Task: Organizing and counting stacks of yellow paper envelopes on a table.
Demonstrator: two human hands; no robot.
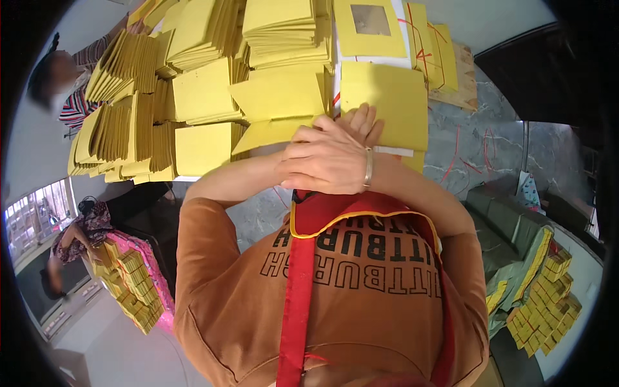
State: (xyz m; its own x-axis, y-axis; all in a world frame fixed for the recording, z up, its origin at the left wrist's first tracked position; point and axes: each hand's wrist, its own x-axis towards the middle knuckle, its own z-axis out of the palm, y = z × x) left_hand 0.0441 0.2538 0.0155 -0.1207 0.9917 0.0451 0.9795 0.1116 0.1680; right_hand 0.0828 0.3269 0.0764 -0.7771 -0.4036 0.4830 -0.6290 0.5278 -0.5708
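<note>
My left hand [366,121] lies over the near left part of a flat yellow paper stack [393,90], its visible fingers stretched out. Across its wrist rests my right hand [329,158], fingers bent and slightly apart, pointing left; a pale bracelet circles the right wrist. Part of the left hand is hidden beneath the right. Just left of my hands, a folded yellow sheet [277,97] stands partly opened along a crease. A white edge shows under the near side of the stack. Beyond it is another yellow stack [345,45] bearing a silver-grey square.
Piles of folded yellow paper [203,93] crowd the table's left. Red-tied bundles [442,58] lie far right on a board. Red strips [487,148] lie on the grey marbled floor. One person sits far left; another bends over yellow bundles [138,284]. More bundles [548,316] stand right.
</note>
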